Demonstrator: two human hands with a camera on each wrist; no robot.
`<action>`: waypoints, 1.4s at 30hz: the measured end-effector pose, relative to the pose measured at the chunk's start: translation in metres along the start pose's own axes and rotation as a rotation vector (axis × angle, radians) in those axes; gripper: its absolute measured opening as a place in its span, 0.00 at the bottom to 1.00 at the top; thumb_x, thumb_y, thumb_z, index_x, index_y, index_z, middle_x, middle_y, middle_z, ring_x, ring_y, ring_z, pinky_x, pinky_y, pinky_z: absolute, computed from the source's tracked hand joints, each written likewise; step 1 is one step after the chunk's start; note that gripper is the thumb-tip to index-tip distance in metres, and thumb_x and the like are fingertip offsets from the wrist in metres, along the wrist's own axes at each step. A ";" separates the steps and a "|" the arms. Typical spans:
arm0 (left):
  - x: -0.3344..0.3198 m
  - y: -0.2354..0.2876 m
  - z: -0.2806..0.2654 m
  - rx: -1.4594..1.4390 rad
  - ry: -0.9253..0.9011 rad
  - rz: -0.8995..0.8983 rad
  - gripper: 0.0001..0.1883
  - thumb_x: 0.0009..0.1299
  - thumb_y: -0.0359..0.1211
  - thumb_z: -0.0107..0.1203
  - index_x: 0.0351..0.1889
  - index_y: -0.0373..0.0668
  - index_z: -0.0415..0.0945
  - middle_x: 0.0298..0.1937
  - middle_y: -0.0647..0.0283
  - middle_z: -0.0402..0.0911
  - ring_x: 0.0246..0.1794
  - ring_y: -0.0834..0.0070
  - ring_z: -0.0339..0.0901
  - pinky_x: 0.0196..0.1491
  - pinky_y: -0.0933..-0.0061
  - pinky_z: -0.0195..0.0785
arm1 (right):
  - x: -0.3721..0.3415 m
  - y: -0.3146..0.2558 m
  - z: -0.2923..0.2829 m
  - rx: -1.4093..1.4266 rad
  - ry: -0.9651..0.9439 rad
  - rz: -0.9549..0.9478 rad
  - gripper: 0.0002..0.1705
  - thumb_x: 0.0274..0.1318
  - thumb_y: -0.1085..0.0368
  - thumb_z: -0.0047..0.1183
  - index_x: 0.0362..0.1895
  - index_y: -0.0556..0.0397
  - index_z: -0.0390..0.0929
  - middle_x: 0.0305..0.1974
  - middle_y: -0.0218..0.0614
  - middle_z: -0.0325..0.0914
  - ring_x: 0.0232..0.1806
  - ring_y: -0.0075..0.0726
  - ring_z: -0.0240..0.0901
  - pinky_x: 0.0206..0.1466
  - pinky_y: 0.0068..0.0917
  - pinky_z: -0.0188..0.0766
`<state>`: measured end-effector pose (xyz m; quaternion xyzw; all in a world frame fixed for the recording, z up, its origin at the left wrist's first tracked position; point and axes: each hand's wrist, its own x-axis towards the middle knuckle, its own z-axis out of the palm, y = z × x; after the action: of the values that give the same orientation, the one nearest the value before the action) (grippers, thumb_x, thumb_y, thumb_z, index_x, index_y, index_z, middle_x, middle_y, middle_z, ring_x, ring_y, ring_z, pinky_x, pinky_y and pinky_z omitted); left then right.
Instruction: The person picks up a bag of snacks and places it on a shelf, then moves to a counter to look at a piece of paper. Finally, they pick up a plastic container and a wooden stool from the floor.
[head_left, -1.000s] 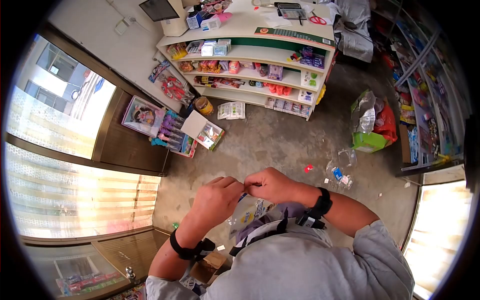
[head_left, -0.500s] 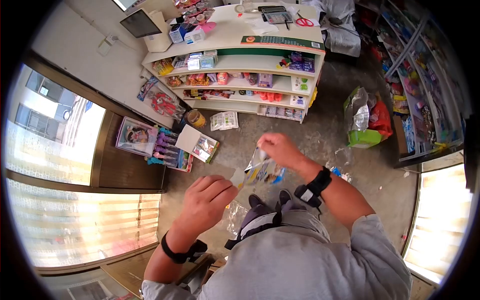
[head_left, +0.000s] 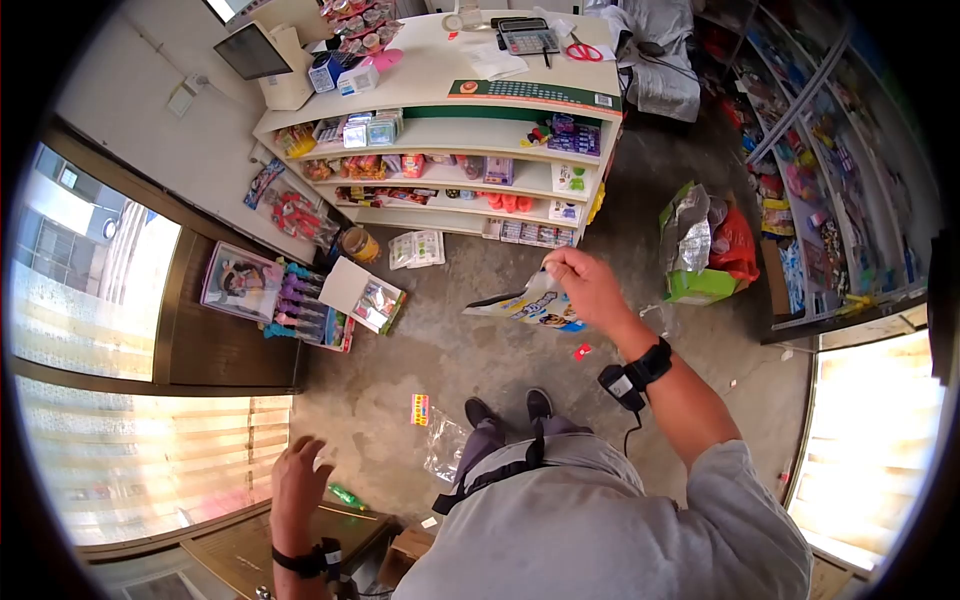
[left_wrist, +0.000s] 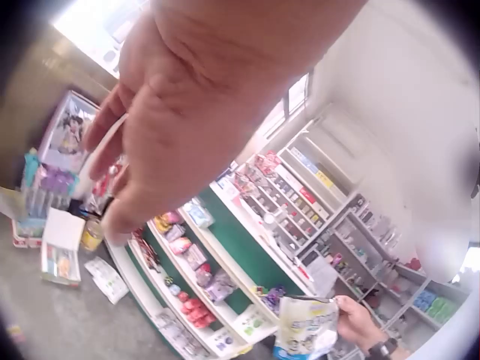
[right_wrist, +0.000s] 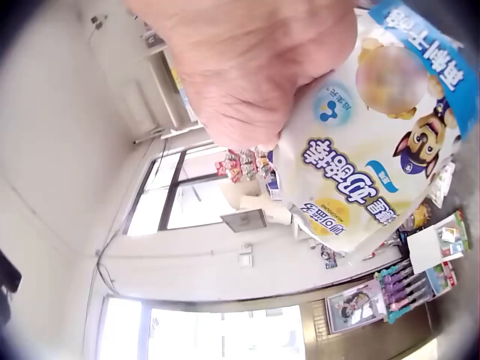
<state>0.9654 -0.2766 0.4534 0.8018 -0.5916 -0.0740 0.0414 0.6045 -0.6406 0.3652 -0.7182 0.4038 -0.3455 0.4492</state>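
Note:
My right hand (head_left: 585,285) pinches the top edge of a cheese-stick bag (head_left: 545,308), held out in front over the floor. In the right wrist view the bag (right_wrist: 360,161) is white, with a blue band, a cartoon dog and Chinese lettering; the hand (right_wrist: 255,67) covers part of its edge. From the left wrist view the bag (left_wrist: 304,328) hangs from the right hand's fingers. Down at the lower left, well away from the bag, is my left hand (head_left: 298,485), its fingers loosely spread and holding nothing.
A white shelf counter (head_left: 440,214) with goods stands ahead. On the floor are an open white box (head_left: 362,295) at left, a green box (head_left: 700,288) at right, a clear wrapper (head_left: 445,445) near my feet and a red scrap (head_left: 583,351). A glass-fronted shelf (head_left: 840,200) lines the right side.
Both hands were together in front of my body, then drew apart at the bag. My left hand has moved down and left, away from it; my right has raised the bag forward.

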 end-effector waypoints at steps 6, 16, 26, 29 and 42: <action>0.084 0.153 0.031 -0.489 0.322 0.242 0.08 0.66 0.24 0.61 0.43 0.39 0.83 0.44 0.55 0.84 0.43 0.56 0.82 0.46 0.62 0.76 | -0.030 -0.037 0.012 0.043 -0.104 -0.039 0.08 0.69 0.63 0.54 0.44 0.54 0.80 0.32 0.34 0.81 0.33 0.26 0.76 0.39 0.26 0.72; 0.111 0.207 0.076 -0.358 0.371 0.307 0.11 0.64 0.27 0.61 0.45 0.42 0.80 0.45 0.59 0.82 0.44 0.57 0.79 0.46 0.59 0.73 | -0.069 -0.032 0.021 0.121 -0.179 0.040 0.07 0.68 0.66 0.54 0.44 0.57 0.79 0.34 0.38 0.81 0.36 0.32 0.77 0.42 0.27 0.73; 0.102 0.212 0.096 -0.364 0.210 0.294 0.07 0.64 0.29 0.60 0.39 0.42 0.78 0.44 0.59 0.81 0.40 0.57 0.78 0.44 0.58 0.72 | -0.086 -0.021 0.032 0.177 -0.197 -0.018 0.08 0.68 0.66 0.54 0.43 0.57 0.78 0.33 0.39 0.79 0.33 0.35 0.75 0.40 0.28 0.72; 0.101 0.209 0.102 -0.373 0.107 0.263 0.04 0.65 0.28 0.58 0.37 0.40 0.78 0.46 0.56 0.82 0.42 0.56 0.79 0.45 0.58 0.73 | -0.083 -0.022 0.033 0.188 -0.255 0.002 0.08 0.69 0.65 0.53 0.43 0.58 0.79 0.33 0.35 0.80 0.34 0.29 0.74 0.40 0.26 0.71; 0.104 0.213 0.061 -0.293 0.149 0.591 0.10 0.57 0.22 0.57 0.36 0.41 0.81 0.49 0.59 0.82 0.55 0.59 0.79 0.51 0.63 0.77 | -0.082 0.101 0.043 0.644 -0.654 0.990 0.45 0.65 0.25 0.37 0.64 0.52 0.68 0.60 0.39 0.71 0.54 0.39 0.75 0.56 0.47 0.75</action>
<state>0.7845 -0.4381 0.4186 0.5845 -0.7767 -0.0842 0.2191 0.5789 -0.5789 0.2454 -0.3462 0.4053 0.0332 0.8454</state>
